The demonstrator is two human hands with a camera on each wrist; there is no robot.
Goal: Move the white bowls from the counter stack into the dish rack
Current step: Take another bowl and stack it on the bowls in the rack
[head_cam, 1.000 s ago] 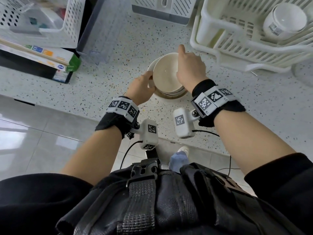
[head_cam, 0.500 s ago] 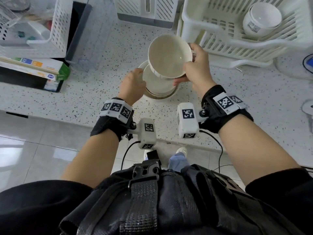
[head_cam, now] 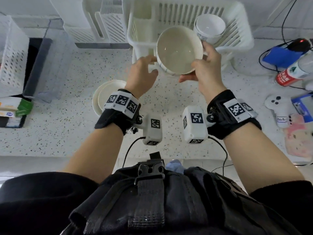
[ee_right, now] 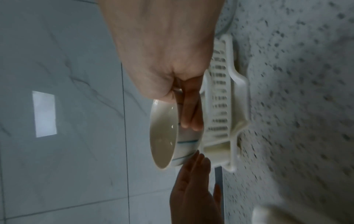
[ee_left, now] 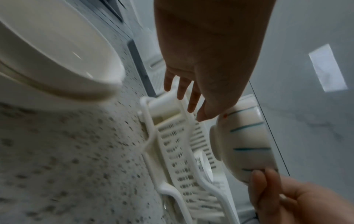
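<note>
My right hand (head_cam: pixel 203 65) grips a white bowl with blue stripes (head_cam: pixel 177 50) by its rim, thumb inside, fingers under the wall (ee_right: pixel 191 118). The bowl hangs tilted above the front edge of the white dish rack (head_cam: pixel 237 22). My left hand (head_cam: pixel 144 70) is beside the bowl's left side with its fingers straight; its fingertips (ee_right: pixel 197 156) touch the bowl's outer wall. Another white bowl (head_cam: pixel 210 29) lies inside the rack. The counter stack (head_cam: pixel 105 94) of white dishes sits behind my left wrist, partly hidden, and looms large in the left wrist view as the stack (ee_left: pixel 57 53).
White perforated baskets (head_cam: pixel 11 53) and a slotted white container (head_cam: pixel 101 22) stand at the left and back. Boxes (head_cam: pixel 13 109) lie at the left. At the right are a red-labelled bottle (head_cam: pixel 291 73), a blue device with cables (head_cam: pixel 281 55) and a white game controller (head_cam: pixel 277 106).
My right hand lifted the top bowl off the stack and carried it up and right to the rack. My left hand let go of the stack and followed to the bowl's side.
</note>
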